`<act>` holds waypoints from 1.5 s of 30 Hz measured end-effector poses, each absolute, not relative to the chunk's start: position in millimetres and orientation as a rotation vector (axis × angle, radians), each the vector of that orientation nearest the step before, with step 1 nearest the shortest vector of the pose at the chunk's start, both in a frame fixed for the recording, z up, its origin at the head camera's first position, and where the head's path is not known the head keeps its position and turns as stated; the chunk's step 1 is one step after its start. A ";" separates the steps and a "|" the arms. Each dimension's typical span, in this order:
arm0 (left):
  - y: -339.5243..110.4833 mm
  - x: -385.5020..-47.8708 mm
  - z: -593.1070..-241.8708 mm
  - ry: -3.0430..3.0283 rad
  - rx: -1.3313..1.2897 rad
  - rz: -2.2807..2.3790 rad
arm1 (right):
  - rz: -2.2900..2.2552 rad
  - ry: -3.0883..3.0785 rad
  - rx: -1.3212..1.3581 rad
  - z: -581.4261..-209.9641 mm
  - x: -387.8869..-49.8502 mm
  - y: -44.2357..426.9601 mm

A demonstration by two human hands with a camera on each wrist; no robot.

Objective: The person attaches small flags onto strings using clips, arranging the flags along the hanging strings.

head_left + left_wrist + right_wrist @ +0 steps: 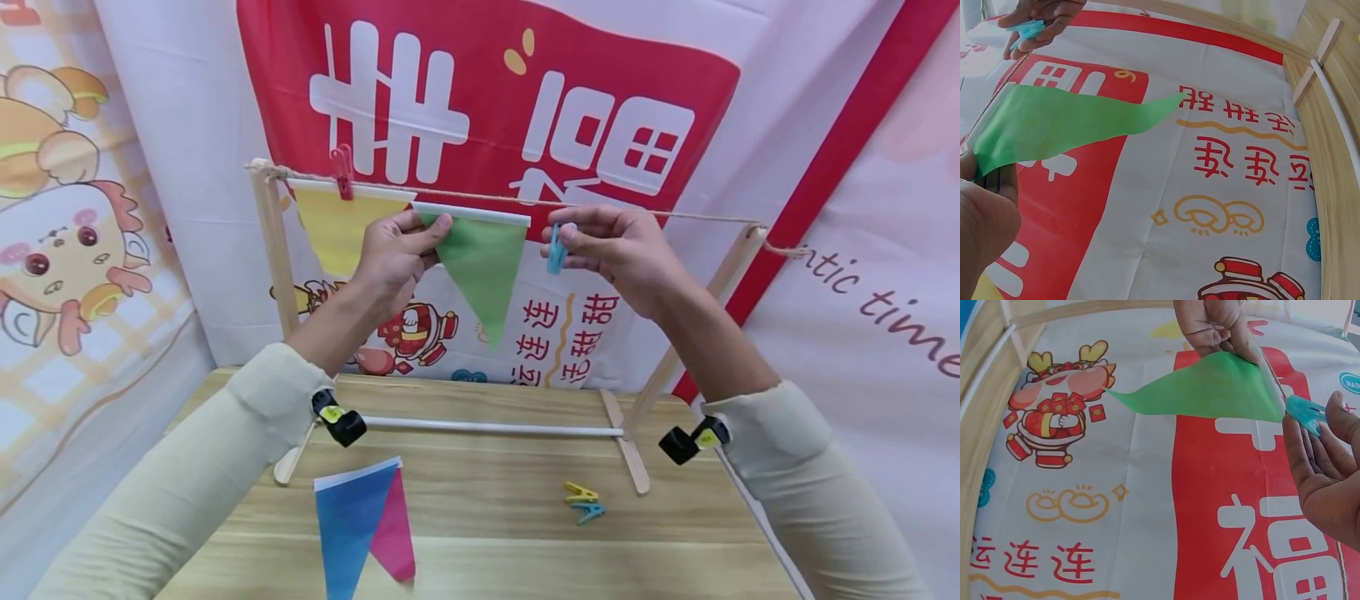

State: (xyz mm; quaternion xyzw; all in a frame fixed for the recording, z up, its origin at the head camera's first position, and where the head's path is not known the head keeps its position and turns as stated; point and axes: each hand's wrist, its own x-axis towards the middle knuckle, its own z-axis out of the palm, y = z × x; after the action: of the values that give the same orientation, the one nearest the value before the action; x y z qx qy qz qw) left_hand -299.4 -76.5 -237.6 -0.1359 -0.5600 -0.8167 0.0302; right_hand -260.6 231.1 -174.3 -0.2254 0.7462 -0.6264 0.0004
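Note:
A green triangular flag [487, 258] with a white top edge is pinched at its upper left corner by my left hand [399, 254], up against the twine [480, 197]. Between the thumb and fingers of my right hand [618, 250] is a light blue clothespin [556, 250], just right of the flag's other top corner. In the right wrist view, the blue clothespin [1305, 414] lies close to the twine and the green flag [1222, 387]. Left of my left hand, a yellow flag [333, 229] hangs from the twine under a red clothespin [342, 171].
The twine runs between two wooden posts [276, 250] joined low down by a white rod [487, 427]. On the wooden table [487, 517] lie a blue flag [352, 521], a pink flag [395, 533], a yellow clothespin [581, 492] and another blue clothespin [588, 511]. A printed cloth hangs behind.

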 end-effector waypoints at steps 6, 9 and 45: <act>-75.2 -299.5 -237.6 -1.730 -0.415 -2.515 | -2.011 2.345 -0.703 -167.6 -263.2 228.7; -73.2 -298.7 -236.8 -1.742 -0.406 -2.515 | -2.016 2.342 -0.715 -164.1 -265.3 226.3; -66.6 -300.6 -231.4 -1.643 -0.353 -2.581 | -2.014 2.602 -0.727 -117.2 -287.8 171.8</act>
State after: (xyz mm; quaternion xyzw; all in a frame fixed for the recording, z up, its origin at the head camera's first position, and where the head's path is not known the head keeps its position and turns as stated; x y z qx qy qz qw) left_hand -300.6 -66.6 -231.4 -0.1146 -0.5332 -0.8376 0.0309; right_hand -287.8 171.8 -117.2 -0.2145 0.7671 -0.5938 -0.1137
